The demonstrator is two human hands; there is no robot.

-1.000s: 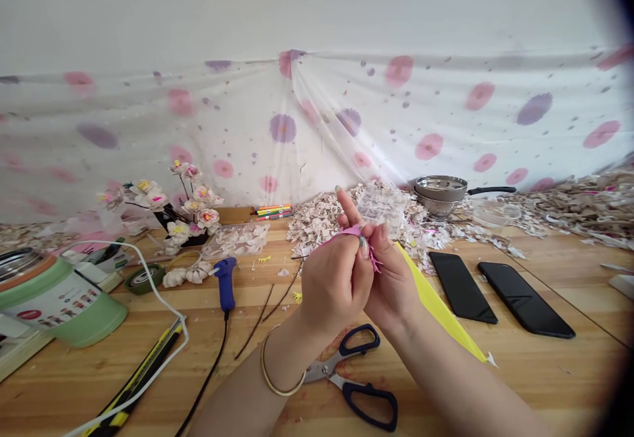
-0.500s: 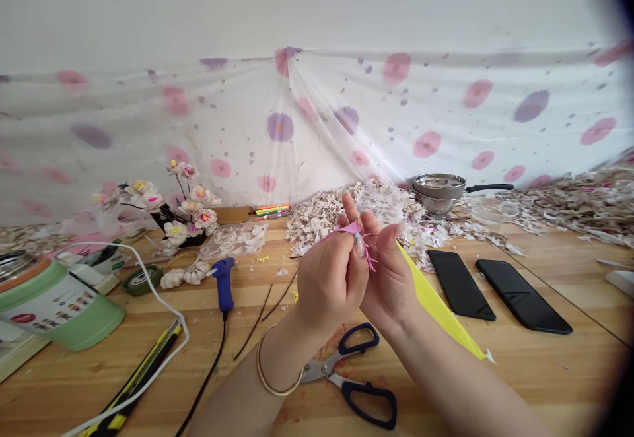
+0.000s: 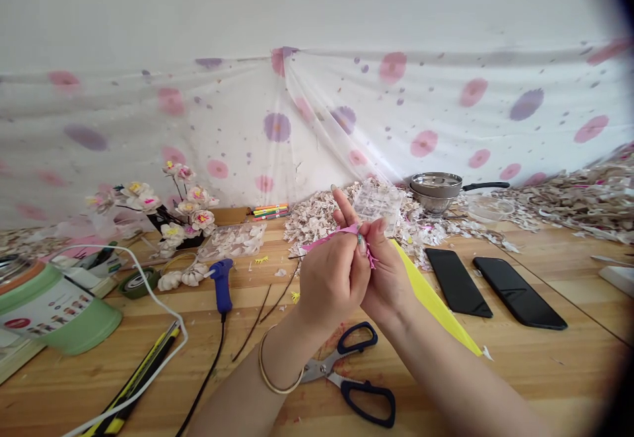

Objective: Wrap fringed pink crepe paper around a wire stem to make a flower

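A strip of pink paper (image 3: 317, 242) with a fringed edge is held up between my two hands, above the table. My left hand (image 3: 331, 275), with a gold bangle on its wrist, is closed in a pinch round the strip. The thumb and a finger of my right hand (image 3: 389, 278) press together at the fringed end, touching my left fingertips, while another finger points up. The fingers hide most of the strip. Beneath my wrists lie scissors (image 3: 324, 368) with dark blue handles, blades spread. Yellow paper (image 3: 436, 305) lies under my right forearm.
A blue glue gun (image 3: 222, 285) and thin dark sticks (image 3: 252, 325) lie to the left. Paper flowers (image 3: 191, 209), a green container (image 3: 84, 315) and a white cable (image 3: 171, 308) stand further left. Two black phones (image 3: 520, 292) lie right, with paper scraps (image 3: 317, 219) and a metal bowl (image 3: 436, 193) behind.
My right thumb and finger have closed in on the paper beside my left fingertips. More of the pink strip now shows to the left of my left hand. The view has shifted slightly.
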